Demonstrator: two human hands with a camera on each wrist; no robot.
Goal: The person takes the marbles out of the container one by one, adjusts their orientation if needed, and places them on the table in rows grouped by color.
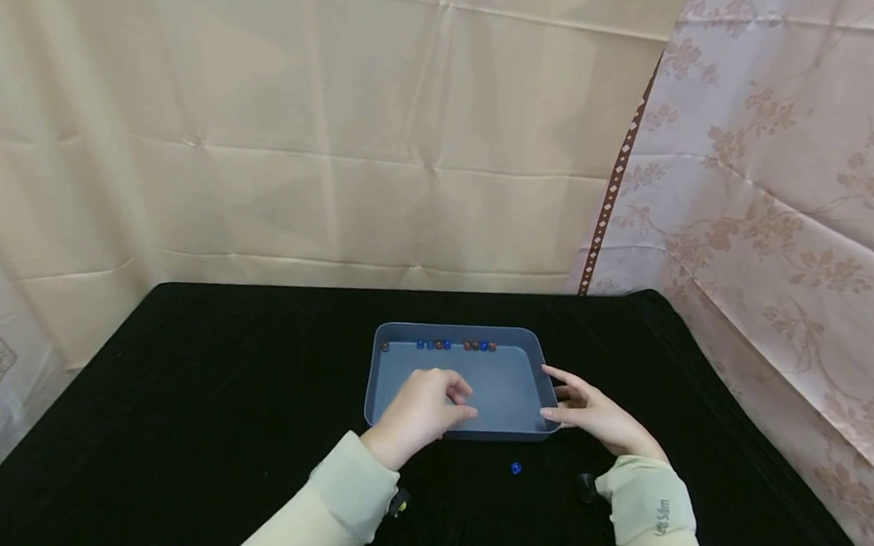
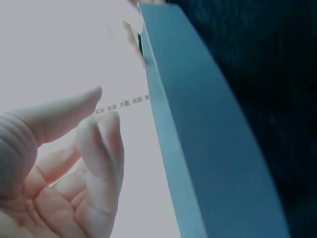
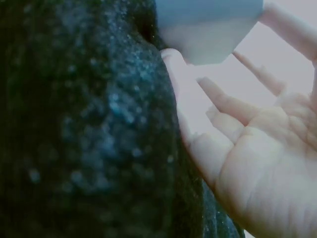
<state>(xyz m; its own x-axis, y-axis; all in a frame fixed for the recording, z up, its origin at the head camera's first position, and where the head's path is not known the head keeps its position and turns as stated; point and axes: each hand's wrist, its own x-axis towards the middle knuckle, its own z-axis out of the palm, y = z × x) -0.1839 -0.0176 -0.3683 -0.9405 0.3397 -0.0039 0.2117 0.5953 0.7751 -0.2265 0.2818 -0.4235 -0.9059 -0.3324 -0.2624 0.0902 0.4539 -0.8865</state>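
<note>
A blue-grey rectangular tray (image 1: 490, 399) lies on the black cloth. Along its far wall sit several small blue and brown marbles (image 1: 446, 345). My left hand (image 1: 424, 403) hangs over the tray's near left part, thumb and fingers bent toward each other; no marble shows between the fingertips (image 2: 113, 119) in the left wrist view. At the tray's right end is my right hand (image 1: 592, 414), fingers spread and fairly straight, its thumb and fingertips right at the rim and corner. A single blue marble (image 1: 516, 468) lies on the cloth, outside the tray's near side.
The black cloth (image 1: 262, 359) covers the table. A small dark object (image 1: 587, 488) is beside the right sleeve. Cream curtains (image 1: 369, 143) hang behind the table, and a pink floral cloth (image 1: 801, 201) hangs at the right.
</note>
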